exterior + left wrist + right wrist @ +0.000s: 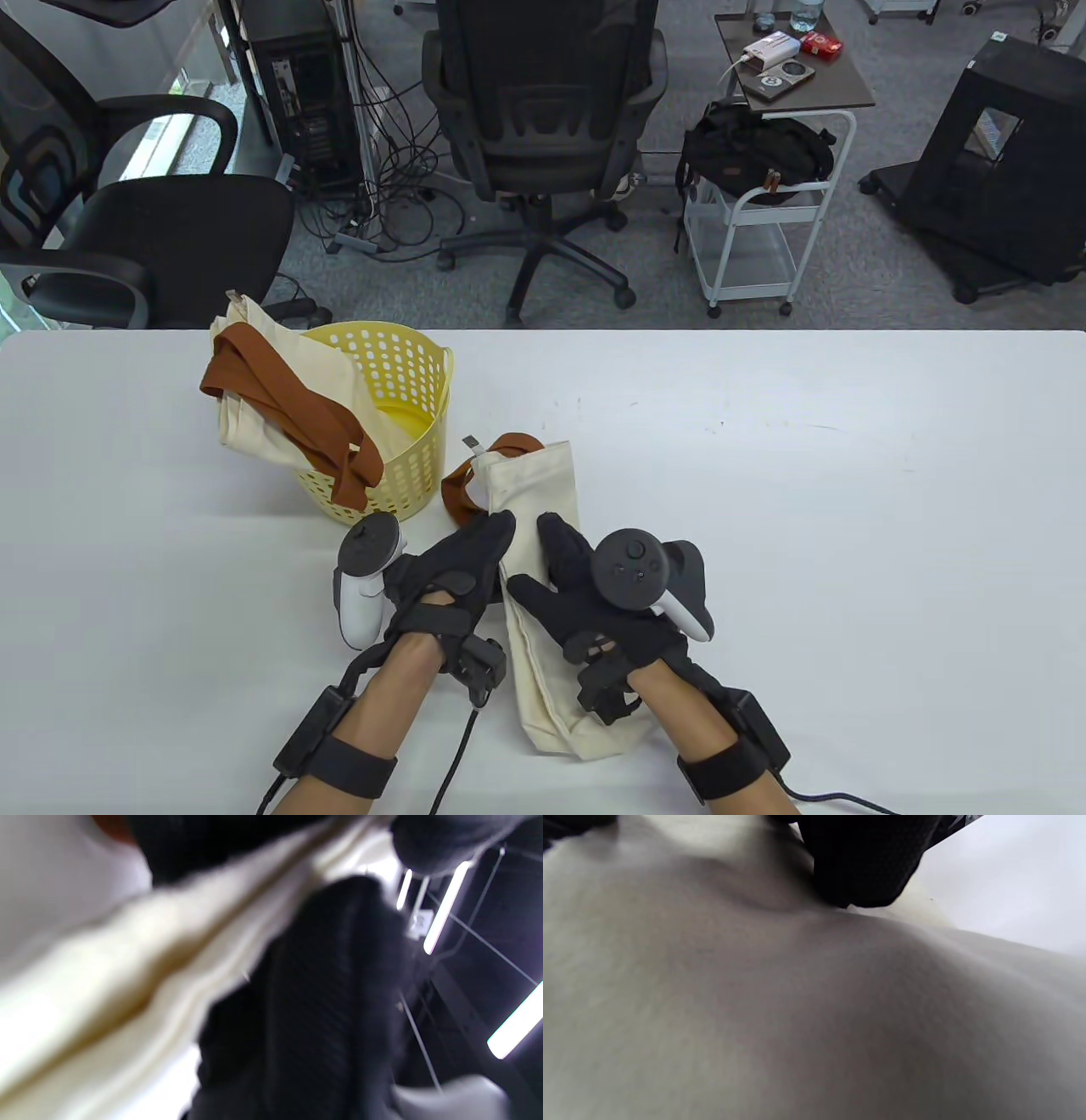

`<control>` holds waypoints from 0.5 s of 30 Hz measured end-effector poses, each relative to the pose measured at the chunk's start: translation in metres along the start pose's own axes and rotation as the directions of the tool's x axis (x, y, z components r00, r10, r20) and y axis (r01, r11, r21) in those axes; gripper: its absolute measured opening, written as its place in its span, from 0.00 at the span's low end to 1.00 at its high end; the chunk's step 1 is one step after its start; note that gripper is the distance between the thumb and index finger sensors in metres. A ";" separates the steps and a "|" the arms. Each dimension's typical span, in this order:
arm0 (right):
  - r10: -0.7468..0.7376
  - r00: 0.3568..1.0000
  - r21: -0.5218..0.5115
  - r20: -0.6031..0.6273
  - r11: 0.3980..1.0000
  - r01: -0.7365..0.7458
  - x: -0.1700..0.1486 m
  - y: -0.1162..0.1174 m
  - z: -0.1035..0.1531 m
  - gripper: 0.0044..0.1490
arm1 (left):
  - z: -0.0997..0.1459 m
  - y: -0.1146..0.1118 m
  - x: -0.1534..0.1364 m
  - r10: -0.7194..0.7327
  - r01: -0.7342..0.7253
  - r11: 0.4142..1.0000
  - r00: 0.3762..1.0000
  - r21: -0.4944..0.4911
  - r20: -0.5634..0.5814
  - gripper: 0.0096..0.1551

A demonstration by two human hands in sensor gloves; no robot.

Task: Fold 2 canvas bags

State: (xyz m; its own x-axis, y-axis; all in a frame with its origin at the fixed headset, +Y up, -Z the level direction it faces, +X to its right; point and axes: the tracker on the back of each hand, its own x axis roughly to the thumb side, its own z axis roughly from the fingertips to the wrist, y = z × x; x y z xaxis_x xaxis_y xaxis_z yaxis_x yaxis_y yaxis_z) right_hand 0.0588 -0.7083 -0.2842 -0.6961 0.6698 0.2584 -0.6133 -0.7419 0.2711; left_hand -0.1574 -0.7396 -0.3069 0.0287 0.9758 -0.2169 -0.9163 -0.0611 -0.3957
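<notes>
A cream canvas bag [536, 501] with brown straps [462, 492] lies folded into a long narrow strip on the white table [848, 509], running from the middle toward the front edge. My left hand [462, 560] rests on its left edge and my right hand [560, 586] presses flat on its middle. The cloth fills the right wrist view [755, 1005] under a gloved finger [861, 866], and crosses the left wrist view [127, 976], blurred. A second cream bag [280, 390] with brown straps hangs over the rim of a yellow basket [407, 399].
The yellow perforated basket stands at the table's left middle, close behind my left hand. Beyond the table's far edge are office chairs [543, 127] and a white cart [764, 221]. Bare table stretches to the right.
</notes>
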 end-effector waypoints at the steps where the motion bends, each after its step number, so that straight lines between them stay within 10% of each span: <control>1: -0.023 1.000 0.029 0.000 0.999 0.023 -0.001 -0.001 0.000 0.60 | 0.001 -0.003 0.002 -0.007 0.007 0.999 1.000 -0.038 0.001 0.47; 5: -0.142 0.990 0.079 0.010 0.987 0.141 -0.007 -0.004 -0.002 0.64 | 0.004 -0.007 0.005 -0.076 0.076 0.997 0.997 -0.019 -0.001 0.45; 11: -0.199 0.979 0.020 0.045 0.980 0.198 -0.009 -0.012 -0.001 0.44 | 0.006 -0.002 0.008 -0.224 0.225 0.970 0.974 0.093 -0.026 0.49; 15: -0.269 0.963 -0.012 0.032 0.963 0.270 -0.018 -0.018 -0.005 0.37 | 0.007 0.005 0.008 -0.268 0.267 0.949 0.963 0.168 -0.018 0.35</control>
State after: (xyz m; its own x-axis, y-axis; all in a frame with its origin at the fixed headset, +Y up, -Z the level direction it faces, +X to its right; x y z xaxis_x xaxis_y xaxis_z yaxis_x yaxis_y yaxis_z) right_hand 0.0806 -0.7077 -0.2981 -0.4931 0.8454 0.2052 -0.7826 -0.5341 0.3199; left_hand -0.1649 -0.7302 -0.3043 0.2800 0.9526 -0.1190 -0.9290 0.2376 -0.2837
